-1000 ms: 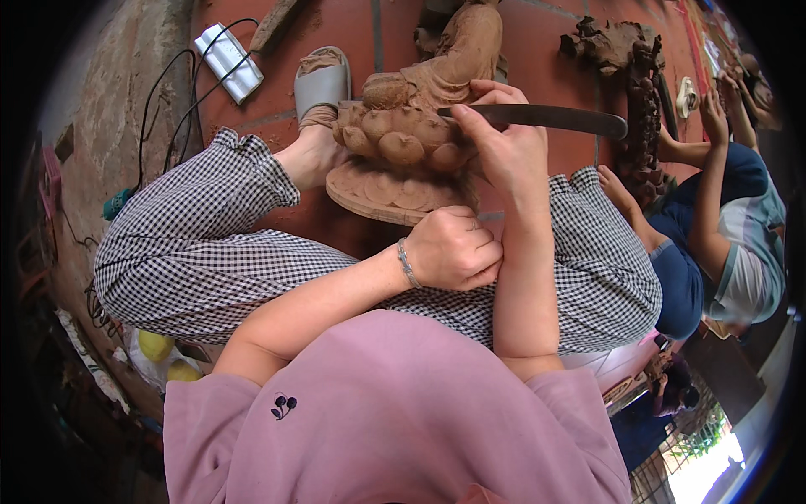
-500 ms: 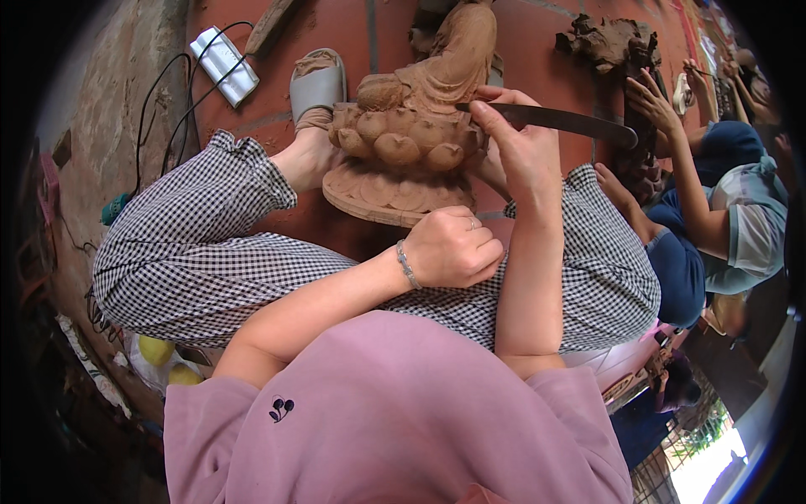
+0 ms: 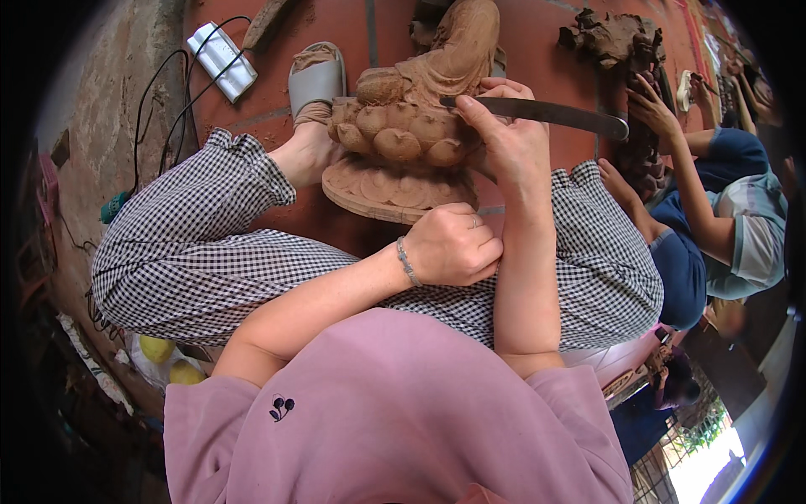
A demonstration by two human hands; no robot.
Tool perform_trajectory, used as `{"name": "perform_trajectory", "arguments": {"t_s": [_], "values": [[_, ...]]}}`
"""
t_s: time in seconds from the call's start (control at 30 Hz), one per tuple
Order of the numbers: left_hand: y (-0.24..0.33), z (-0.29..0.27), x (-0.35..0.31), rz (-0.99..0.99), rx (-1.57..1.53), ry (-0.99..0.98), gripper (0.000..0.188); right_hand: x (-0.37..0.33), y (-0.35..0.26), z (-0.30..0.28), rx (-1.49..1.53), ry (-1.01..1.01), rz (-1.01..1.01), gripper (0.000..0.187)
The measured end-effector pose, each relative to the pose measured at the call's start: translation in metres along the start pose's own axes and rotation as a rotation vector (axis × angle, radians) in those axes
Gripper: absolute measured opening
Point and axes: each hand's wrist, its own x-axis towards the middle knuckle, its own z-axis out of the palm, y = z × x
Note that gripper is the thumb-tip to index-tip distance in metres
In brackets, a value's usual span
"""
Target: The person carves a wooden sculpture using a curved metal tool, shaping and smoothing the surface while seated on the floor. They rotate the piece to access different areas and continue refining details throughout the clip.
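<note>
A brown carved wooden statue (image 3: 457,59) stands between my feet, with rounded lotus petals around its middle and a carved round base (image 3: 386,193) below. My right hand (image 3: 514,139) grips a long, flat, dark metal blade (image 3: 579,116) with a rounded far end. The blade's near tip lies against the statue just above the petals, and my fingers are close to the carving's right side. Closed in a fist, my left hand (image 3: 457,244) rests before the base, beside my right forearm. Its palm side is hidden, so anything inside cannot be seen.
A white power strip (image 3: 222,63) with black cables lies at the upper left, near a grey slipper (image 3: 317,84) on my foot. At the right, a co-worker's hand (image 3: 653,105) touches another dark carving (image 3: 617,42). Yellow fruit (image 3: 157,349) sits in a bag at lower left.
My right hand and the blade have shifted slightly left along the statue, and the blade lies flatter against it. My left hand stays nearly still.
</note>
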Motion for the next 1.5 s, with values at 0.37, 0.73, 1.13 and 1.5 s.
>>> {"name": "perform_trajectory", "arguments": {"t_s": [0.37, 0.73, 1.13, 1.5], "values": [[0.001, 0.0, 0.001, -0.005, 0.013, -0.004, 0.02, 0.005, 0.002, -0.007, -0.001, -0.067, 0.031, 0.016], [0.002, 0.0, 0.002, 0.008, 0.017, -0.02, 0.02, 0.007, 0.02, -0.006, 0.185, 0.018, -0.01, 0.023], [0.0, 0.0, 0.0, 0.035, 0.042, -0.027, 0.02, 0.003, 0.014, 0.005, 0.205, 0.043, -0.001, 0.017], [0.001, 0.001, 0.003, 0.019, 0.013, -0.003, 0.021, 0.009, 0.012, -0.01, 0.131, 0.0, -0.047, 0.017]]}}
